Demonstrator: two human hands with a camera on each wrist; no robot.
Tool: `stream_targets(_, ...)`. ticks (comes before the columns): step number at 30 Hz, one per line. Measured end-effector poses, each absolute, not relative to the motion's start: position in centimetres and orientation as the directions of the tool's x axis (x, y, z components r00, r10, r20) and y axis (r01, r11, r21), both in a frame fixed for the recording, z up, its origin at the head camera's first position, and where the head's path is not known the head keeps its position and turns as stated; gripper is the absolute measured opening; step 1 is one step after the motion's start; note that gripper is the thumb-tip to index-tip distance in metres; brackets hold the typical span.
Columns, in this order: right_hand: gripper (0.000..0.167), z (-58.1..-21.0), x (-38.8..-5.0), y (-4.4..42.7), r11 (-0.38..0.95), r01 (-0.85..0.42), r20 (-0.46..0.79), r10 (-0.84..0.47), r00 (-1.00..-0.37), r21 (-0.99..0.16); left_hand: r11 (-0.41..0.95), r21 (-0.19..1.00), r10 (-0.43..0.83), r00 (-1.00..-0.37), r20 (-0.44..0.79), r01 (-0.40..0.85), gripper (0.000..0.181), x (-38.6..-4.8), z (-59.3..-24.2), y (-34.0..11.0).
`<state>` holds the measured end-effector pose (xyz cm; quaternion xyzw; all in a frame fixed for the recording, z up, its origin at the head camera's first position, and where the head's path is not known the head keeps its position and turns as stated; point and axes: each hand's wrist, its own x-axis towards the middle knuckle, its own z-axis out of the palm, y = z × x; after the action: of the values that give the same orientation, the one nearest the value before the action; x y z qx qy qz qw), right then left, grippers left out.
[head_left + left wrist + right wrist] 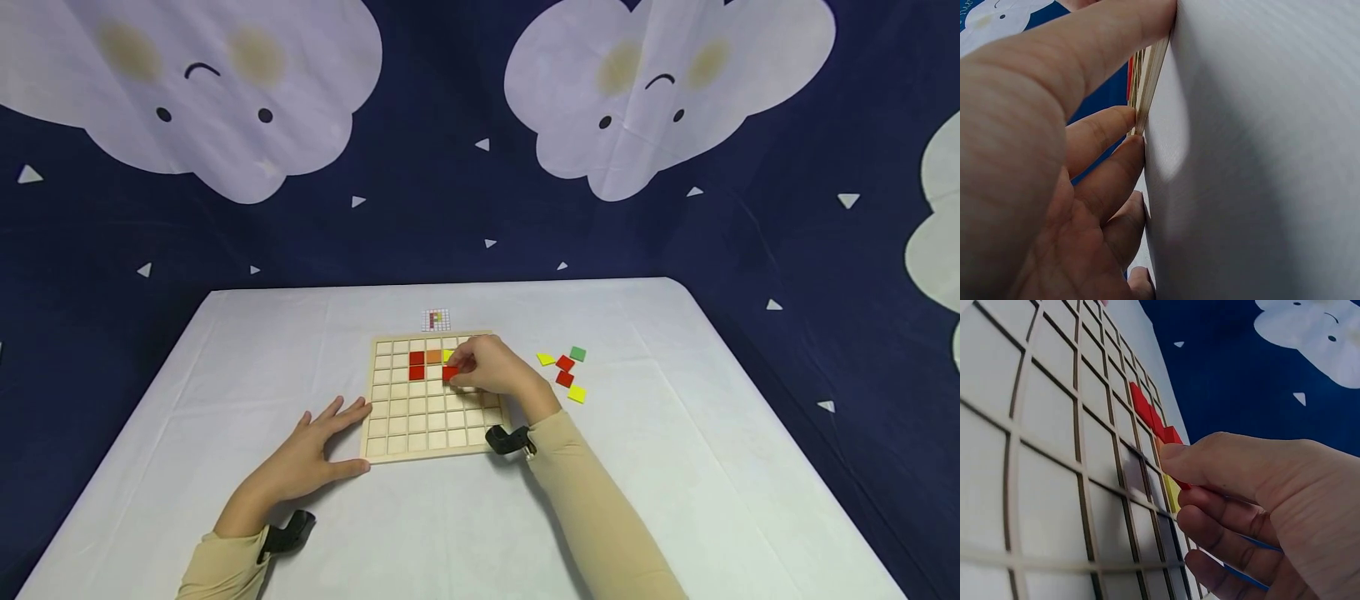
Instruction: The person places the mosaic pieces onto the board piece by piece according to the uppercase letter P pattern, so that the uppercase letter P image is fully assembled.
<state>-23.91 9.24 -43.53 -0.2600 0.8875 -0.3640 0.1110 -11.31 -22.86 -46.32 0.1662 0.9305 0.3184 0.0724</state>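
- Red tile (449, 373) is pinched between my right thumb and index finger, above the far half of the wooden grid board (408, 423), just near of a yellow tile (447, 355) there; I cannot tell whether it touches the wood.
- My right hand (491, 367) grasps only that tile, and by its edges, it seems, since so small and flat a piece leaves little else to take hold of.
- My left hand (311, 454) grasps nothing: its fingers are spread, with fingertips against the board's left edge and the thumb at the near left corner, probably to keep the board from sliding on the white surface (675, 500).
- On the board, an orange tile (433, 357) sits left of the yellow one, then a red square (416, 357), with another red square (416, 372) directly near of it; the raised grid lines likely keep them aligned.
- Far of the board lies a small gridded card (437, 320) with a coloured figure, perhaps put there to stay visible past my hands.
- To the right, loose green, red and yellow tiles (565, 379) lie scattered, presumably within easy reach of my right hand.
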Motion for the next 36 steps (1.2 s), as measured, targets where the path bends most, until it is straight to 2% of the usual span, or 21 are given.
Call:
stream_targets(21,0.014,-43.6,-23.2,5.9,0.609,-0.433,-0.006,-0.583,-0.812,-0.665,0.735,0.624,0.359,-0.933,-0.028,0.264,0.086,-11.2,-46.2,-22.8)
stream_targets(36,0.019,-43.8,-22.9,4.5,0.631,-0.43,-0.039,-0.589,-0.807,-0.646,0.738,0.622,0.36,-0.933,-0.032,0.263,0.085,-11.3,-46.3,-22.9)
